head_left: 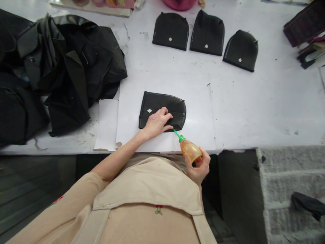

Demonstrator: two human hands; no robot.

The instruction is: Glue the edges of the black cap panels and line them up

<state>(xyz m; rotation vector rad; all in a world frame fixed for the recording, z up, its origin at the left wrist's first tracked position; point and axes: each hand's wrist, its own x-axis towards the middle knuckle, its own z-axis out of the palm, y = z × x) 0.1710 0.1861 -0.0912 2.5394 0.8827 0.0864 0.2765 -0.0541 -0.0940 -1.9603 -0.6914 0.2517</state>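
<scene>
A black pocket-shaped fabric piece [162, 99] lies flat on white paper in front of me, its rounded end to the right and a small pale square mark near its straight end. My left hand [156, 122] rests on top of this piece, pressing it down with fingers and thumb apart. My right hand [199, 166] is closed around a squeeze bottle [191, 150] of amber liquid with a green nozzle. The bottle is tilted, and its thin tip is at the piece's near edge, close to my left thumb. Whether liquid is coming out cannot be seen.
Three similar black pieces [207, 34] lie in a row at the back of the white table [254, 108]. Crumpled black fabric [83, 64] is heaped on the left. A pink bowl [179, 4] and a dark box [303, 25] stand farther off. The table's front edge is near my body.
</scene>
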